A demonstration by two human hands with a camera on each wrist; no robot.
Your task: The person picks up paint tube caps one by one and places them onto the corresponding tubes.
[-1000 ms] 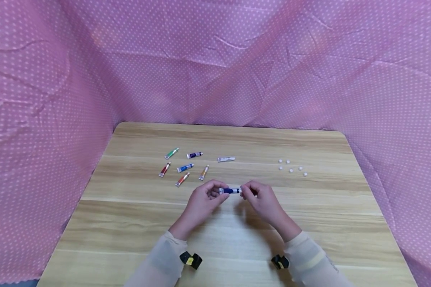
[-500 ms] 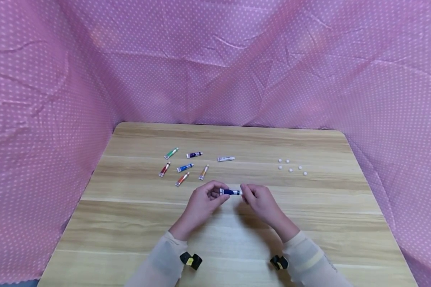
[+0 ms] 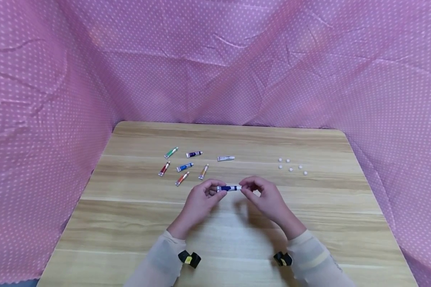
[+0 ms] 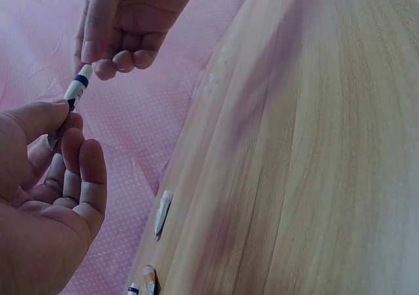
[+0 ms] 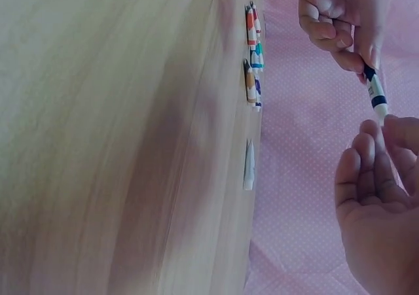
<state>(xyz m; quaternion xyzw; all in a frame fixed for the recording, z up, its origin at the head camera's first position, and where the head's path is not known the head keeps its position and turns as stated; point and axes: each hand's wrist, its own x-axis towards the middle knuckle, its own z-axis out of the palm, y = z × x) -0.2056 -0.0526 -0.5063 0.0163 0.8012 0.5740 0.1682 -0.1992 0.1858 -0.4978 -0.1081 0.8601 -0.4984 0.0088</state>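
Note:
My left hand [image 3: 200,201] pinches the crimped end of a dark blue and white paint tube [image 3: 230,188] between thumb and fingers. The tube is raised above the table and lies roughly level, its white cap pointing right. At that end, the thumb and forefinger of my right hand [image 3: 270,200] pinch the cap [image 4: 86,71]. The right wrist view also shows the tube [image 5: 374,87] with its navy band, stretching between the two hands. My right hand's other fingers are loosely bent beside it.
Left of centre on the wooden table [image 3: 129,223] lie several paint tubes, among them green [image 3: 171,152], red [image 3: 164,169], blue [image 3: 184,167] and orange [image 3: 182,179]. A white tube [image 3: 226,158] lies apart. Several small white caps [image 3: 290,170] sit at right. Pink dotted cloth [image 3: 215,71] surrounds the table.
The fingers of my right hand have turned about the cap and spread a little, with the knuckles higher. Both hands and the tube have shifted slightly away from me.

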